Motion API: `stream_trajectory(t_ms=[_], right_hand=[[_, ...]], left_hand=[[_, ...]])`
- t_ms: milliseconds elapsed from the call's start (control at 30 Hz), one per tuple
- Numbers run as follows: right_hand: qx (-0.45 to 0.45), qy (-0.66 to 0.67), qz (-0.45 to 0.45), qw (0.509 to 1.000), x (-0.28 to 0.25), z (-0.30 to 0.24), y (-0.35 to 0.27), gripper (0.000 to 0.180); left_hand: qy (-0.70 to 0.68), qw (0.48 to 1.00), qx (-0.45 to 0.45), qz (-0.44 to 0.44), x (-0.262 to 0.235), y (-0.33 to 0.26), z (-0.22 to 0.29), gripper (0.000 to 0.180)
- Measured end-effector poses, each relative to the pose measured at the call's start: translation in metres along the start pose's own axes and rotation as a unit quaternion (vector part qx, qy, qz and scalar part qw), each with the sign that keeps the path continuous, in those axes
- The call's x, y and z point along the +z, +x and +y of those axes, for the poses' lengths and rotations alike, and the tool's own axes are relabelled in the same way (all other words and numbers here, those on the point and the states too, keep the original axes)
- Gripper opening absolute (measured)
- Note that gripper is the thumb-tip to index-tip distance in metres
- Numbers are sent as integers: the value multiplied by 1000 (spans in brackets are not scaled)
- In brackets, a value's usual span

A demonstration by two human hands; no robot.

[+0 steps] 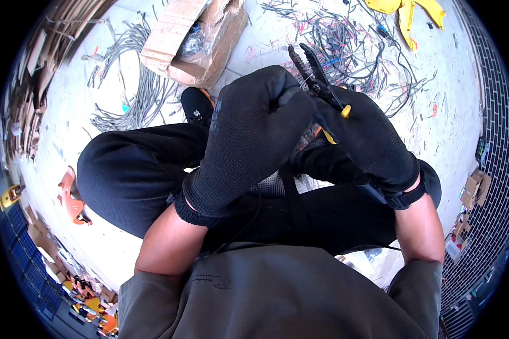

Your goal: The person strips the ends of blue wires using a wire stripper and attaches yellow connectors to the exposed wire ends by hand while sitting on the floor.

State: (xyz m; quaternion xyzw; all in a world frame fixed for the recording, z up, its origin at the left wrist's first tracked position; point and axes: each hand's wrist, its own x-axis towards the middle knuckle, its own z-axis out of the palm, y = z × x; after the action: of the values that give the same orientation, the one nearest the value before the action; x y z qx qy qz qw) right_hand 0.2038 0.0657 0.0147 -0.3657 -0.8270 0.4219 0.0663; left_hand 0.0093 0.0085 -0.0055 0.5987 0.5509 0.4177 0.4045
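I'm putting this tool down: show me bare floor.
Bare pale floor lies between the orange curved tool and dark left sleeve, and mostly between the tangled grey wires and dark brick-patterned wall. Crowded ahead: those wires, brown cardboard box, coiled grey cable.

Open cardboard box (214, 61) is sitting on pale floor (110, 248), clear plastic (193, 46) showing inside. Yellow object (406, 24) is lying upper right, orange object (72, 202) left. Brown cardboard sheets (30, 107) are lining the far left.
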Motion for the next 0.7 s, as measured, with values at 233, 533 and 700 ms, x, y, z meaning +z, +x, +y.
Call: stream_trajectory(t_ms=[233, 533, 700], right_hand=[[7, -5, -3, 1000, 0, 0, 0, 23], [42, 18, -7, 999, 0, -5, 1, 21], [13, 2, 24, 1000, 3, -3, -2, 20]], left_hand=[[-42, 999, -24, 5, 0, 0, 2, 19], [-39, 999, -38, 6, 1, -1, 2, 17], [-38, 998, -42, 4, 1, 0, 3, 17]])
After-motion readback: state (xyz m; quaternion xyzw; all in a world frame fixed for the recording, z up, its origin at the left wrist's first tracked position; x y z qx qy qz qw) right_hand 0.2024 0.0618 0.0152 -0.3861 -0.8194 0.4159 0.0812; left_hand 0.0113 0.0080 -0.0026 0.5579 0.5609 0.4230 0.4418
